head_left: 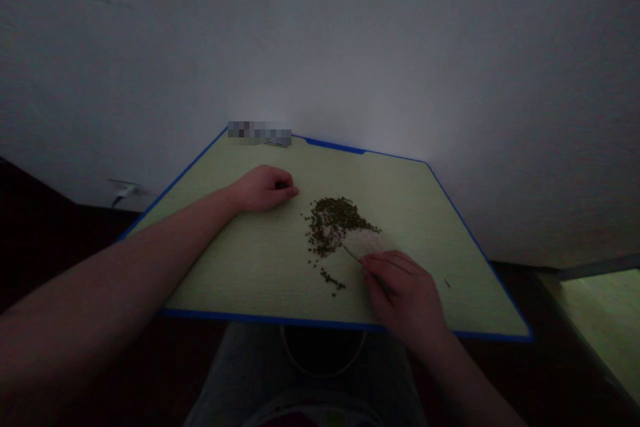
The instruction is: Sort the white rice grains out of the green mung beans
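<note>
Bowl [324, 375], dark inside, is half-hidden by the table's [230, 273] front edge. Beans [343, 212] and pale grains [363, 238] are heaped mid-table; a thin tool [352, 254] is pinched by the right hand [404, 290]; the left hand's [265, 188] grip cannot be told.

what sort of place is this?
Probably a room in a home, dimly lit, though too little shows to be sure. Signs: a small blue-edged table close to a plain wall, and a plug low on that wall.
</note>
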The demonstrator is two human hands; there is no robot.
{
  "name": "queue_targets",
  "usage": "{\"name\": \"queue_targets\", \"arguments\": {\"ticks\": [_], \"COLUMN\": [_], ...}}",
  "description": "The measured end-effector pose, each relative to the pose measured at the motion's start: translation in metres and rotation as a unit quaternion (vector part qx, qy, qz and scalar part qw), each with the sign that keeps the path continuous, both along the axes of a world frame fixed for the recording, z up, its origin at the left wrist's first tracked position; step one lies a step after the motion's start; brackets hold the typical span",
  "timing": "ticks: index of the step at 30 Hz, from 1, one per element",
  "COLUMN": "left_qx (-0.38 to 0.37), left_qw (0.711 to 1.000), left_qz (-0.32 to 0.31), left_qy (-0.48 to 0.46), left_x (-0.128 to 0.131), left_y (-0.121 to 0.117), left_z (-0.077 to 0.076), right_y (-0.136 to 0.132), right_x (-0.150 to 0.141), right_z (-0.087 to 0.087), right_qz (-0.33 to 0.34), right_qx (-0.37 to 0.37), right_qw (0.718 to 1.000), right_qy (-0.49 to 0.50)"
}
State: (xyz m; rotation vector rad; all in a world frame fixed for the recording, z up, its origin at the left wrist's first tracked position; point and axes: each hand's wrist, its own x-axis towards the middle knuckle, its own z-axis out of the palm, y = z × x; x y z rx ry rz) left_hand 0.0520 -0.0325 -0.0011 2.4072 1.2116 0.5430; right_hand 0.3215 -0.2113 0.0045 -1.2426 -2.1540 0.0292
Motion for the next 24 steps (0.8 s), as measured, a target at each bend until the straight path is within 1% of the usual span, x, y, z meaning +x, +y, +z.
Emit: {"name": "queue_targets", "arguments": {"ticks": [6,15,21,24], "left_qx": [0.003,-0.008,0.004,0.007], "left_qw": [1.000,1.000,1.000,1.000], "left_qz": [0.004,0.005,0.005,0.004], "left_qy": [0.003,0.008,0.012,0.018], "left_x": [0.0001,0.0006,0.0004,0.0000], "left_y": [-0.0002,-0.0004,-0.0007,-0.0001], "left_z": [0.0004,0.0005,0.0009,0.0003], "right_y": [0.0023,-0.0040,-0.0021,-0.0014], "right_x": [0.0008,-0.0010,0.0021,0.0006], "right_z": [-0.0005,0.0049,0.0043,0.0047], "right_qz": [0.001,0.043,0.037,0.060], "right_qx": [-0.012,-0.024,-0.024,-0.025], "right_qw": [1.000,0.999,0.999,0.998], "right_qy": [0.006,0.014,0.010,0.015]}}
